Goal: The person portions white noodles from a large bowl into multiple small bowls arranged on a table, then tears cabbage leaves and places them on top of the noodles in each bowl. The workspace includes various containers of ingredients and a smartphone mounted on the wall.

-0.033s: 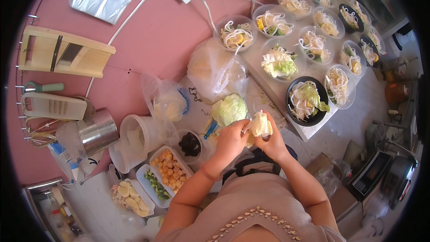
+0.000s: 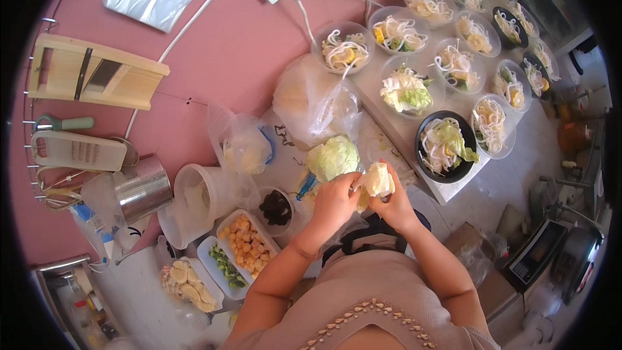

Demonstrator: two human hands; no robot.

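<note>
Close in front of my body, both hands hold pale yellow-white cabbage leaves [image 2: 378, 180]. My left hand [image 2: 334, 204] has its fingers closed on the leaves' left edge. On the other side my right hand [image 2: 394, 207] wraps round them, thumb and fingers closed. A pale green cabbage head [image 2: 332, 157] sits just beyond my left hand. Right of the hands, a black bowl [image 2: 447, 147] of white noodles with a leaf on top stands at the stand's near corner. Behind it is a clear bowl [image 2: 406, 91] with torn cabbage uppermost. My fingers partly hide the held leaves.
Several noodle bowls [image 2: 459, 61] crowd the white stand at the right. At the left are a tub of brown cubes [image 2: 251, 249], chopped greens [image 2: 225, 267], a dark-filled bowl [image 2: 275, 210], a white bucket [image 2: 212, 194] and a metal pot [image 2: 144, 185]. Wooden slicer [image 2: 97, 71] hangs beyond.
</note>
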